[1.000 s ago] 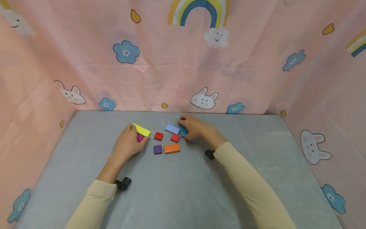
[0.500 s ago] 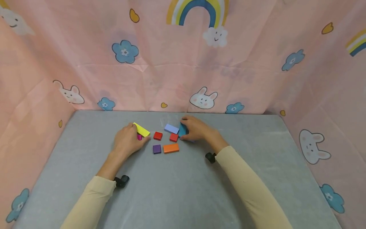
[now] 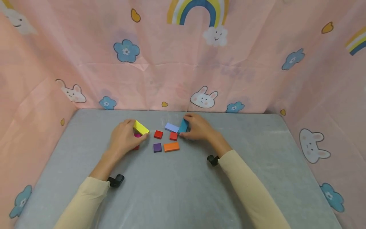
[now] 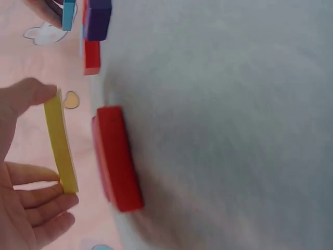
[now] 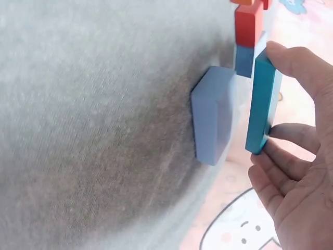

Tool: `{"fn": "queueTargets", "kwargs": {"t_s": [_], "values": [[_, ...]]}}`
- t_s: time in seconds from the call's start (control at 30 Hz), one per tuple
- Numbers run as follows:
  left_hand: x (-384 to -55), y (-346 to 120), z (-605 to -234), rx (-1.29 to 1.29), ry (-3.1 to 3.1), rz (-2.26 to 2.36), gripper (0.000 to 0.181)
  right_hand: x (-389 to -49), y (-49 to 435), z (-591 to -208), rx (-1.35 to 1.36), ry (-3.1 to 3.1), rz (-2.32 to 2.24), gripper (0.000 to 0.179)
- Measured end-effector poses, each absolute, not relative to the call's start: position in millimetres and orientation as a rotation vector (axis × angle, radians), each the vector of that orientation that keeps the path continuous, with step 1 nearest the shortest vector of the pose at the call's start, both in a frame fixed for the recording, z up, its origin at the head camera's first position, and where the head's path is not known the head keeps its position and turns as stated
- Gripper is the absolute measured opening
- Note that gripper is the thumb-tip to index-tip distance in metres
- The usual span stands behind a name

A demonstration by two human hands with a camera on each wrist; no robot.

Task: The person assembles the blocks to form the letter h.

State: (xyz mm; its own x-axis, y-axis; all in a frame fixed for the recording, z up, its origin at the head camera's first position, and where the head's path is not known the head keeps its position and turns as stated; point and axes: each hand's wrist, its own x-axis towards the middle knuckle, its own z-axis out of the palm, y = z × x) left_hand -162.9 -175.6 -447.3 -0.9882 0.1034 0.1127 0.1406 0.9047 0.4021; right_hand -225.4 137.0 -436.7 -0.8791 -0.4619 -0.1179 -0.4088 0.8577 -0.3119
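Between thumb and fingers, my left hand (image 3: 122,137) pinches the ends of a yellow block (image 3: 141,127), held above the table. A magenta block (image 3: 137,135) and a red block (image 4: 118,159) lie close by the left hand, partly hidden by it in the head view. My right hand (image 3: 200,128) pinches a teal block (image 3: 183,126) by its two ends, tilted and raised off the table. Beneath that, the right wrist view shows a periwinkle block (image 5: 213,114) lying apart from the fingers; the right hand hides it in the head view.
Between the hands lie another periwinkle block (image 3: 172,127), a red block (image 3: 158,134), a second red block (image 3: 173,136), a purple block (image 3: 157,147) and an orange block (image 3: 171,147). A pink printed curtain (image 3: 171,76) rises behind the grey table (image 3: 183,190).
My left hand has lifted the yellow block and drawn slightly left, uncovering part of a red block. The teal block has come up off the table and moved slightly right with my right hand.
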Motion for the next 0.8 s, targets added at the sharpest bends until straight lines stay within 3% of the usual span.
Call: {"fn": "queueTargets", "kwargs": {"t_s": [0.8], "values": [[-59,-187,-454,-0.662,-2.975,-0.609,0.089,-153,110,-430,-0.863,2.759,-0.658,0.082]]}}
